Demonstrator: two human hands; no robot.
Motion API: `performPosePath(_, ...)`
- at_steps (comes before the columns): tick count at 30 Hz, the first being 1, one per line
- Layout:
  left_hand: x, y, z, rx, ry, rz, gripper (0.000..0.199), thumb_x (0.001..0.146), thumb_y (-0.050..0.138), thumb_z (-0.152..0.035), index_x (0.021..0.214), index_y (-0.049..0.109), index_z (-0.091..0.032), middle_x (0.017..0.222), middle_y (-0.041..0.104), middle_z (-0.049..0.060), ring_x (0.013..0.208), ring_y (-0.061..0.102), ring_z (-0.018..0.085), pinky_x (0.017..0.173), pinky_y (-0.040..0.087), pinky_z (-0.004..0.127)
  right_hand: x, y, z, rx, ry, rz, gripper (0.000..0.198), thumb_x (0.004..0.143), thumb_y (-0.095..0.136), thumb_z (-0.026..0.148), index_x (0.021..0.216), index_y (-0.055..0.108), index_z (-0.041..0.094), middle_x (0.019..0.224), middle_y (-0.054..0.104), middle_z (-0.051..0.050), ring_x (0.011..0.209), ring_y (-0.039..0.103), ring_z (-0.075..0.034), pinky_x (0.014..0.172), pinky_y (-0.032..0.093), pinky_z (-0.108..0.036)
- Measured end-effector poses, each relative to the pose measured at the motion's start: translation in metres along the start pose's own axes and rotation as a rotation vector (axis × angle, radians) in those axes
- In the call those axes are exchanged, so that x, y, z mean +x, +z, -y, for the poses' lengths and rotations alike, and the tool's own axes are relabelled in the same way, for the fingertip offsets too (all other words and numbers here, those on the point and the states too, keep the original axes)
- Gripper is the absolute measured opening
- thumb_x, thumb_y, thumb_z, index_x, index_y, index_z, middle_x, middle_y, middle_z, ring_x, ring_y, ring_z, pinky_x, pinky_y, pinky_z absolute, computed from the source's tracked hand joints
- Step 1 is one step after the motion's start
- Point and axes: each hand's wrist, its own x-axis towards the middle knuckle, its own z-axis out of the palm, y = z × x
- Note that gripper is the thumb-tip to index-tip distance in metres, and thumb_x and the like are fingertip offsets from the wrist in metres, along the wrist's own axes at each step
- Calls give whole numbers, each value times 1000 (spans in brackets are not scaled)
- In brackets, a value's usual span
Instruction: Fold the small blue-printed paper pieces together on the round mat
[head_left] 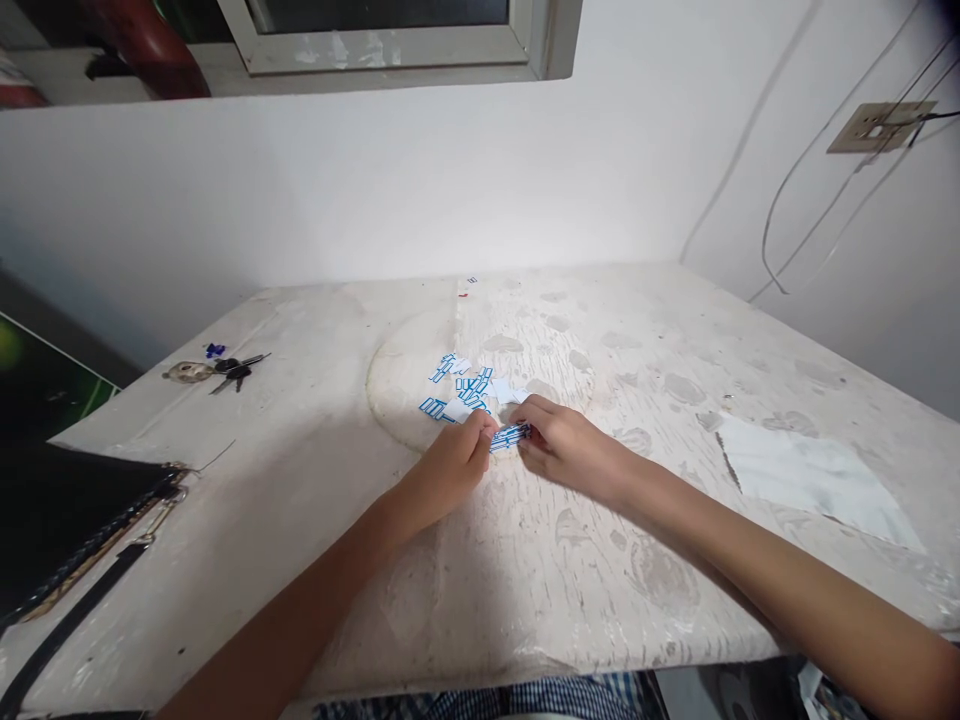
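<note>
Cards (510,437) marked in blue sit bundled between the left hand (454,462) and right hand (571,447), each pinching one end, at a white table (315,420). Loose pieces (456,409) lie scattered just beyond the hands.

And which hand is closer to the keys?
Left. The left hand is to the right of the keys and a bit closer to the person; the right hand is farther right, past the blue-and-white pieces between both hands.

keys (237,371), blk bag (67,515), wires (764,238) nr wall socket (855,132)
</note>
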Motion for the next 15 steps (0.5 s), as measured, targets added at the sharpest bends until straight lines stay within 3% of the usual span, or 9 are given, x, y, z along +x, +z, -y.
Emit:
performPosePath(7, 2, 1, 1, -41, -43, -15, 24, 88, 26, -32, 80, 45, -20, 58, 51, -5, 49, 43, 10, 49, 33, 23, 0, 3, -3, 103, 35, -8, 39, 72, 46, 5, 109, 52, 17, 90, 57, -7, 65, 50, -12, 60, 39, -26)
performPosePath(15, 5, 3, 1, -22, -36, -44, 22, 87, 27, -28, 80, 46, -20, 60, 48, -4, 52, 43, 11, 52, 34, 24, 3, 6, -9, 106, -7, 10, 30, 72, 42, 1, 92, 60, 16, 87, 56, -6, 66, 49, -11, 61, 39, -24)
